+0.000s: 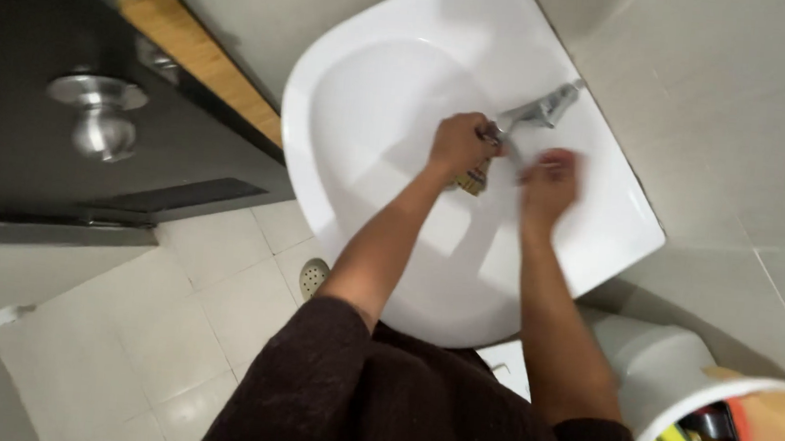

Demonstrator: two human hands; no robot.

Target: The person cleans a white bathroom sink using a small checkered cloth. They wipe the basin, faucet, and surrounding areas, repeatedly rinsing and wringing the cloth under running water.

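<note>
the left hand [459,144] is held over the bowl of the white washbasin [367,69], just beside the tip of the chrome tap [539,113]. its fingers are curled shut around a small yellowish scrubbing pad [474,178], part of which shows below the fist; the pad is located above the basin, under the tap spout. the right hand [550,182] is positioned near the left hand, on the tap side of the basin. it is blurred, so whether its fingers are open or closed on anything cannot be told. both forearms are extended from dark brown sleeves [378,406] at the bottom of the view. the basin is mounted against a pale tiled wall [747,108]. a dark door [32,52] with a round metal knob [97,113] is seen at the left. a floor drain [314,277] is set in the light floor tiles below the basin. a white bucket [679,374] with yellow contents stands at the lower right.
</note>
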